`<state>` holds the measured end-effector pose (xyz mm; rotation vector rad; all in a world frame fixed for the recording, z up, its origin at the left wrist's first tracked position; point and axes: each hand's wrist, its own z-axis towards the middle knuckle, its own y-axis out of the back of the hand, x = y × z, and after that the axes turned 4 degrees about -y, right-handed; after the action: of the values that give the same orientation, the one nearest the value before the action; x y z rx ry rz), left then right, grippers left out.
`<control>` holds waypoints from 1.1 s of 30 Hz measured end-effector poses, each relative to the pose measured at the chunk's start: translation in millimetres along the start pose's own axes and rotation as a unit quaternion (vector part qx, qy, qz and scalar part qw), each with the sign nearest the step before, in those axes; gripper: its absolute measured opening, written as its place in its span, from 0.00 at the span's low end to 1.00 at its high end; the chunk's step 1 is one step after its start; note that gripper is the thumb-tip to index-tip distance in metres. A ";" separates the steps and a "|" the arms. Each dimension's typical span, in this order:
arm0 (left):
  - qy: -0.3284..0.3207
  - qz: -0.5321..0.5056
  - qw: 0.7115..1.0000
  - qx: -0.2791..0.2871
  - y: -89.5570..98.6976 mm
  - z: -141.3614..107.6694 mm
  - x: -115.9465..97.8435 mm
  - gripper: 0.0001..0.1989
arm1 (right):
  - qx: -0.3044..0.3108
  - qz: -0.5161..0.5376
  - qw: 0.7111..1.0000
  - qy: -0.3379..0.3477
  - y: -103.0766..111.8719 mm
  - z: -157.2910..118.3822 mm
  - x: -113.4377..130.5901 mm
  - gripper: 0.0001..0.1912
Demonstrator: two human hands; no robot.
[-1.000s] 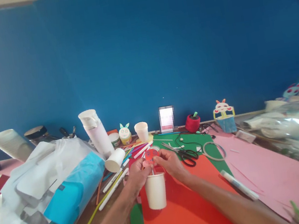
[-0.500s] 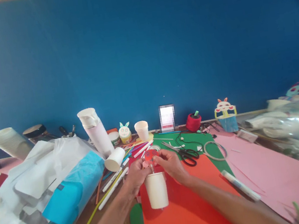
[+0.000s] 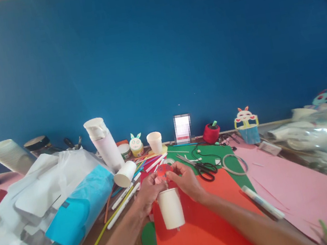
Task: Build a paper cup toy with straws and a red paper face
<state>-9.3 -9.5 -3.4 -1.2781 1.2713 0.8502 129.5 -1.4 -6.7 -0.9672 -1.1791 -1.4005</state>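
Note:
In the head view, a round red paper cutout (image 3: 163, 168) with dark marks is held just above a white paper cup (image 3: 171, 210). My left hand (image 3: 150, 191) is closed, its fingers pinching the cutout's left side where a small pink paper piece (image 3: 159, 179) shows. My right hand (image 3: 188, 180) is closed too, thumb and fingers on the cutout's right edge. The cup hangs slightly tilted below both hands, its rim near the fingertips. A thin stem joins the cutout and the cup's top, and a small tip shows under the cup. The orange-red paper sheet (image 3: 204, 223) lies beneath.
Black scissors (image 3: 206, 170) and a ring (image 3: 235, 165) rest on green paper (image 3: 208, 153) behind my right hand. Several markers, a lying white cup (image 3: 125, 174) and a white flask (image 3: 105, 144) stand left. A blue packet (image 3: 79, 210) sits farther left; pink paper (image 3: 294, 184) spreads right.
The red cutout has turned slightly and shifted a little left in my fingers. The cup's lower end has swung slightly to the right. Both hands keep their grip.

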 end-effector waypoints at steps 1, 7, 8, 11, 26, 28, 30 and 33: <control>0.001 0.000 1.000 0.000 -0.3 -0.2 -0.9 0.17 | 0.000 0.000 1.000 0.001 0.2 -0.2 1.0 0.07; 0.007 -0.003 1.000 0.007 -3.5 -1.7 -2.6 0.21 | -0.008 -0.007 1.000 0.002 -2.1 -1.9 1.7 0.06; 0.008 -0.002 1.000 0.010 -3.8 -1.9 -2.5 0.22 | -0.012 -0.009 1.000 0.002 -2.2 -2.0 1.1 0.06; 0.001 -0.003 1.000 0.029 -3.8 -2.8 -3.1 0.21 | -0.022 -0.012 1.000 0.003 -1.3 -1.4 -0.7 0.06; 0.007 -0.052 0.998 0.028 -2.2 -5.2 -14.2 0.13 | 0.044 0.128 0.991 -0.024 6.3 0.7 4.1 0.14; 0.012 -0.051 0.998 0.020 -1.7 -4.9 -15.8 0.12 | 0.052 0.137 0.989 -0.022 7.9 1.2 3.5 0.17; 0.016 -0.045 0.999 0.015 -1.6 -4.7 -16.5 0.11 | 0.063 0.141 0.988 -0.022 8.7 1.7 2.2 0.16; 0.010 -0.028 1.000 0.001 -1.4 -4.4 -15.7 0.11 | 0.056 0.123 0.990 -0.035 8.2 2.7 -0.2 0.13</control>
<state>-11.5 -11.0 12.7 -1.3175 1.2462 0.7974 137.5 1.3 -5.1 -1.0508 -1.1354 -1.1012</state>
